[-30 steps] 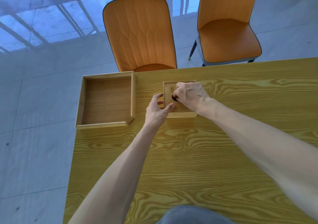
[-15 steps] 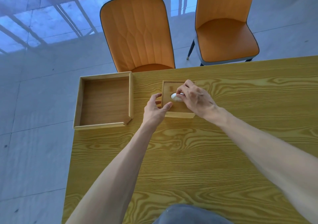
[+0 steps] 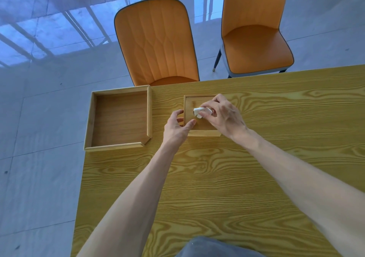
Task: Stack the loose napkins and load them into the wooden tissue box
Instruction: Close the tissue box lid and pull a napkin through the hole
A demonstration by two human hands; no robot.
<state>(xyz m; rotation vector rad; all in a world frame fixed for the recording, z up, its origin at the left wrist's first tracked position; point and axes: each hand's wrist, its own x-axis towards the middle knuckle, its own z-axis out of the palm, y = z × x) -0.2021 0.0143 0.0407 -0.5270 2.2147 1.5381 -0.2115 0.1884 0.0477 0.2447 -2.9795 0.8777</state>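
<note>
The wooden tissue box [image 3: 204, 132] stands closed on the table, its lid on top. My left hand [image 3: 176, 127] holds the box's left front corner, thumb on the lid. My right hand [image 3: 221, 114] rests over the lid's middle and pinches a white napkin tip [image 3: 198, 112] that sticks up out of the lid's hole. The hole itself is hidden by the fingers and the napkin.
A shallow open wooden tray [image 3: 120, 118] lies to the left of the box, at the table's left edge. Two orange chairs [image 3: 156, 41] [image 3: 254, 27] stand beyond the far edge of the wooden table [image 3: 217, 177]. Grey tiled floor lies to the left.
A white napkin tip has come up through the lid's hole, pinched by my right hand, which has lifted slightly. My left hand has kept its hold on the box.
</note>
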